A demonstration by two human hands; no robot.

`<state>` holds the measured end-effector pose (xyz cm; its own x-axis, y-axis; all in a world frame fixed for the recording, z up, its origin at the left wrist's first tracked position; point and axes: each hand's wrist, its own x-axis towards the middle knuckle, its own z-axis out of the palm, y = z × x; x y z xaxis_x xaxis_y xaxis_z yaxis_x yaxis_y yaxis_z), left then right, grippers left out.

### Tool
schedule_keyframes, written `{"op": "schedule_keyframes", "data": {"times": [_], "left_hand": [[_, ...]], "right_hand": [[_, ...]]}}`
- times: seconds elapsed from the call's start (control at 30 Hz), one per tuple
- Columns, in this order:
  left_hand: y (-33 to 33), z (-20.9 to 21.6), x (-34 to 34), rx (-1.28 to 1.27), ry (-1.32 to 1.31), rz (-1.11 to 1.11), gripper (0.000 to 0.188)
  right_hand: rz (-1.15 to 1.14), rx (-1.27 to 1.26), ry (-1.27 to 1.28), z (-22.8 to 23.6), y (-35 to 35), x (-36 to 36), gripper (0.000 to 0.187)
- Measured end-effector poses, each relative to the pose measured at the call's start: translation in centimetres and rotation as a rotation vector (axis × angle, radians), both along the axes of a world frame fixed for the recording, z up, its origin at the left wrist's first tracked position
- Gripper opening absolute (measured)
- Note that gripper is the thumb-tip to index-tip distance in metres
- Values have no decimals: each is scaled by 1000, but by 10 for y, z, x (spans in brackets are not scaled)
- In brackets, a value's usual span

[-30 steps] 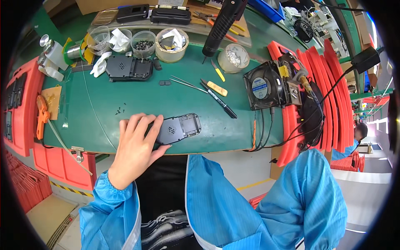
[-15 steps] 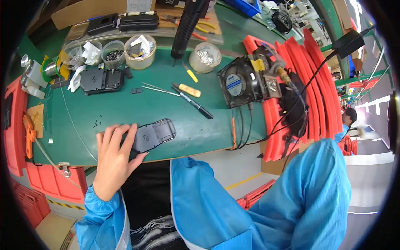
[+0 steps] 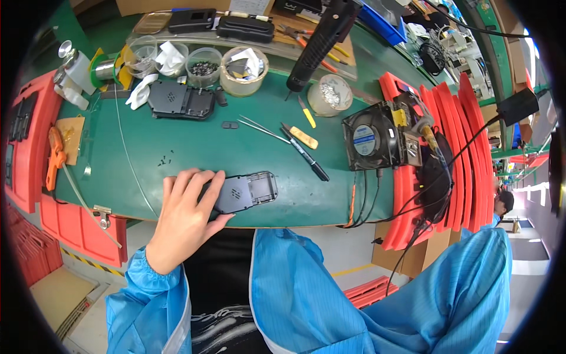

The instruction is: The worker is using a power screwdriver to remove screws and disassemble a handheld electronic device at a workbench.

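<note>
My left hand (image 3: pixel 190 213) grips one black oblong plastic casing (image 3: pixel 237 194) on the green flat tabletop (image 3: pixel 206 144), seemingly steadying it. Next move needs firm hold

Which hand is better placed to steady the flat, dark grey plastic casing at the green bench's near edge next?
Left, most likely. The left hand has its thumb and fingers about the left end of the casing, while the right hand is out of view.

a black fan (image 3: pixel 367 140) stands beside red panels (image 3: pixel 475 177).
</note>
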<state>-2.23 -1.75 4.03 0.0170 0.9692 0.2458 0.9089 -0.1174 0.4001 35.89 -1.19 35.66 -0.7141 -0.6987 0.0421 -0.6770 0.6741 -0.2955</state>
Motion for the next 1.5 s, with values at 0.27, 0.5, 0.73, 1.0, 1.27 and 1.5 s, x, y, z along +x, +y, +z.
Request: {"op": "schedule_keyframes", "data": {"times": [0.27, 0.5, 0.73, 1.0, 1.27, 1.5], "left_hand": [[4, -5, -1, -9, -21, -24, 73], [-1, -5, 0, -3, -52, -11, 74], [-2, -5, -2, 14, -39, -34, 70], [1, -9, -2, 0, -76, -19, 76], [4, -3, -2, -18, -30, 0, 75], [15, 5, 4, -9, -24, -75, 75]], "right_hand": [[-16, -164, 24, -15, 24, 10, 23], [-16, -259, 47, -31, 40, 10, 23], [-43, -343, 51, -41, 58, -1, 23], [-136, -480, 53, -58, 71, -19, 23], [-295, -534, 96, -77, 76, -27, 24], [-859, -486, 61, -181, 122, -19, 16]]}}
